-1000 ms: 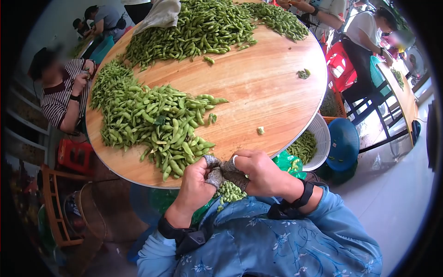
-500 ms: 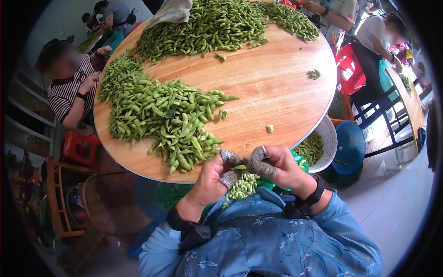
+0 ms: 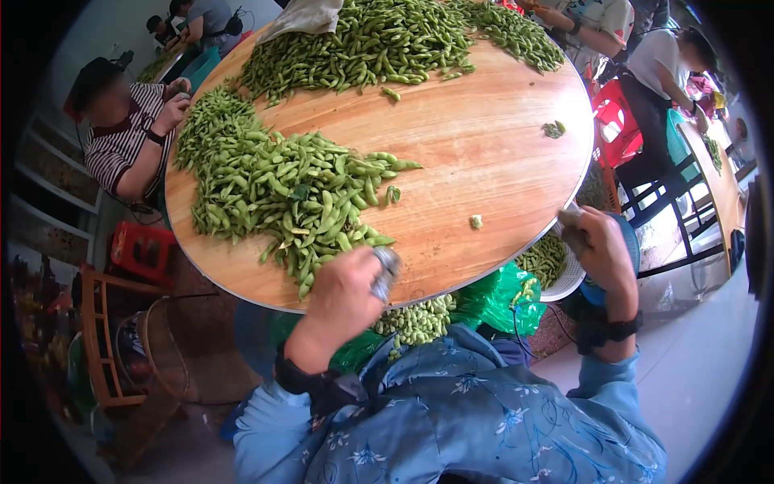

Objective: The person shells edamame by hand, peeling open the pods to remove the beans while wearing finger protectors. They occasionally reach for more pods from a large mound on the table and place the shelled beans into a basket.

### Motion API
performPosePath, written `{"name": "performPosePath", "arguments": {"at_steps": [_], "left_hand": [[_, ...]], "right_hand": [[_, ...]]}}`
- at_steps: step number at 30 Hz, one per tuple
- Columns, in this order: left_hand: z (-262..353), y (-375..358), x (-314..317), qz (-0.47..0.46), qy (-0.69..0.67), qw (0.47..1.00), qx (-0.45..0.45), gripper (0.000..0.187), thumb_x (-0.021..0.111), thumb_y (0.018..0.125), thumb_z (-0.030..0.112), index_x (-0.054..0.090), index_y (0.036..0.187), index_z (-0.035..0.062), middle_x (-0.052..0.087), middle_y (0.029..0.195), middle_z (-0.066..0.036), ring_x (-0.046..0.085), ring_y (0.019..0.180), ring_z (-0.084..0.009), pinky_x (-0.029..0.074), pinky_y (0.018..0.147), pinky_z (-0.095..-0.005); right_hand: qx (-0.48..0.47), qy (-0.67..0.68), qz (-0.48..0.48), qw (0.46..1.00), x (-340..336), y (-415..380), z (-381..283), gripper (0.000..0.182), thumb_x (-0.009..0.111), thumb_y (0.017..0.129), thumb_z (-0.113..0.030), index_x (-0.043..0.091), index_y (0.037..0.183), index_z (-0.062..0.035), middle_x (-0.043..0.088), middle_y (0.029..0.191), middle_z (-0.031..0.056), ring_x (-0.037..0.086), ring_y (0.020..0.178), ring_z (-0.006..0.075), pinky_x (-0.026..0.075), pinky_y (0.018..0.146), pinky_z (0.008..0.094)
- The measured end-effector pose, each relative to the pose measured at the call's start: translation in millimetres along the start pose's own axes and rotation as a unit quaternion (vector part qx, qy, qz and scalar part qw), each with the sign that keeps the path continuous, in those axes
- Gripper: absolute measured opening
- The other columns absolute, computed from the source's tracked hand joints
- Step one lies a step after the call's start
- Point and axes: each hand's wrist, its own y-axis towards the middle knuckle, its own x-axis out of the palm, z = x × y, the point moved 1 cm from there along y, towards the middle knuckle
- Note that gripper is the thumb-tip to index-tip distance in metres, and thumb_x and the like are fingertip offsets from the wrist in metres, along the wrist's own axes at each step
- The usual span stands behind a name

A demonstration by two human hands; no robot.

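Note:
My left hand (image 3: 343,294) is over the near table edge, beside the closest pods of a large spread of green edamame pods (image 3: 298,185). Its fingers, in grey finger covers (image 3: 386,272), are blurred and partly hidden, so their grip does not show. My right hand (image 3: 605,250) is off the table's right edge, above a white basket (image 3: 572,278) that contains green pods (image 3: 542,262). Its covered thumb and finger are apart, and no item shows between them. Below the table edge, shelled beans (image 3: 415,320) lie in front of my lap.
Another pod heap (image 3: 363,48) covers the far side of the round wooden table (image 3: 468,145), partly under a cloth (image 3: 302,20). A green plastic bag (image 3: 504,298) hangs at the near edge. A person in a striped shirt (image 3: 129,145) sits at left; others work behind.
My hands, together on a pod over the beans before, have separated. The left has moved left toward the pods; the right has swung right, above the basket.

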Motion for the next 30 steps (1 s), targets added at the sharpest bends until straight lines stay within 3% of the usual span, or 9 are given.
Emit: {"name": "performPosePath", "arguments": {"at_steps": [3, 5, 10, 15, 18, 24, 27, 29, 30], "left_hand": [[-16, 16, -7, 0.024, 0.166, 0.986, -0.012, 0.011, 0.059, 0.069, 0.006, 0.060, 0.079, 0.0024, 0.054, 0.073, -0.012, 0.054, 0.069, -0.0300, 0.042, 0.060, -0.0383], [-24, 23, -5, -0.006, 0.184, 0.983, -0.013, 0.009, 0.058, 0.069, 0.007, 0.058, 0.077, 0.0024, 0.052, 0.073, -0.012, 0.053, 0.070, -0.0301, 0.041, 0.061, -0.0392], [-29, 28, -4, -0.053, 0.209, 0.977, 0.011, 0.006, 0.056, 0.068, 0.007, 0.056, 0.072, 0.0032, 0.051, 0.073, -0.012, 0.053, 0.072, -0.0307, 0.040, 0.061, -0.0406], [-30, 31, -7, -0.082, 0.186, 0.979, 0.025, 0.006, 0.054, 0.067, 0.006, 0.057, 0.072, 0.0038, 0.053, 0.073, -0.012, 0.054, 0.072, -0.0314, 0.041, 0.062, -0.0403], [-34, 31, -4, -0.100, 0.161, 0.981, 0.052, 0.007, 0.053, 0.066, 0.006, 0.057, 0.072, 0.0034, 0.053, 0.073, -0.013, 0.054, 0.071, -0.0328, 0.042, 0.062, -0.0404], [-42, 22, -4, -0.048, -0.048, 0.997, -0.047, 0.011, 0.057, 0.069, 0.003, 0.059, 0.080, 0.0025, 0.056, 0.072, -0.010, 0.055, 0.063, -0.0268, 0.044, 0.058, -0.0329], [-43, 17, -1, -0.032, -0.269, 0.955, -0.119, 0.009, 0.058, 0.074, 0.002, 0.060, 0.083, 0.0005, 0.057, 0.073, -0.004, 0.052, 0.062, -0.0140, 0.043, 0.056, -0.0263], [-45, 16, 3, -0.033, -0.462, 0.873, -0.152, 0.008, 0.057, 0.079, 0.002, 0.059, 0.086, -0.0004, 0.059, 0.075, -0.001, 0.048, 0.059, -0.0043, 0.039, 0.050, -0.0189], [-40, 17, 0, -0.033, -0.463, 0.873, -0.152, 0.008, 0.057, 0.079, 0.002, 0.059, 0.086, -0.0004, 0.059, 0.075, -0.001, 0.048, 0.059, -0.0043, 0.039, 0.050, -0.0189]], "right_hand": [[-0.016, 0.111, 0.040, 0.993, 30, 22, -35, 0.021, 0.059, 0.073, -0.005, 0.059, 0.093, 0.0002, 0.057, 0.079, 0.0181, 0.055, 0.070, 0.0340, 0.044, 0.061, 0.0363], [-0.083, 0.047, 0.055, 0.994, 58, 37, -43, 0.015, 0.056, 0.072, -0.006, 0.058, 0.086, -0.0010, 0.053, 0.075, 0.0170, 0.054, 0.072, 0.0349, 0.044, 0.061, 0.0397], [-0.225, 0.126, -0.141, 0.956, 82, 25, -86, 0.014, 0.055, 0.068, -0.004, 0.058, 0.082, -0.0028, 0.051, 0.069, 0.0155, 0.054, 0.071, 0.0335, 0.043, 0.061, 0.0404], [-0.139, 0.264, -0.100, 0.949, 95, 25, -88, 0.033, 0.061, 0.074, -0.004, 0.054, 0.106, -0.0003, 0.060, 0.078, 0.0172, 0.061, 0.069, 0.0257, 0.046, 0.058, 0.0318], [-0.122, 0.216, -0.129, 0.960, 96, 35, -103, 0.043, 0.061, 0.073, -0.005, 0.048, 0.114, 0.0012, 0.058, 0.074, 0.0171, 0.061, 0.068, 0.0274, 0.046, 0.058, 0.0324], [-0.170, 0.146, -0.115, 0.968, 114, 51, -120, 0.042, 0.061, 0.069, -0.009, 0.049, 0.107, 0.0036, 0.054, 0.073, 0.0258, 0.052, 0.071, 0.0411, 0.043, 0.059, 0.0423], [-0.167, 0.207, -0.134, 0.955, 110, 52, -128, 0.037, 0.060, 0.074, -0.007, 0.049, 0.107, 0.0043, 0.059, 0.078, 0.0210, 0.059, 0.072, 0.0327, 0.047, 0.063, 0.0360], [-0.078, 0.521, -0.139, 0.838, 111, 49, -130, 0.029, 0.057, 0.079, -0.004, 0.051, 0.106, 0.0044, 0.062, 0.086, 0.0106, 0.060, 0.080, 0.0175, 0.047, 0.071, 0.0283], [-0.077, 0.520, -0.139, 0.839, 111, 51, -129, 0.029, 0.057, 0.079, -0.004, 0.051, 0.106, 0.0044, 0.062, 0.086, 0.0106, 0.060, 0.080, 0.0175, 0.047, 0.071, 0.0283]]}}
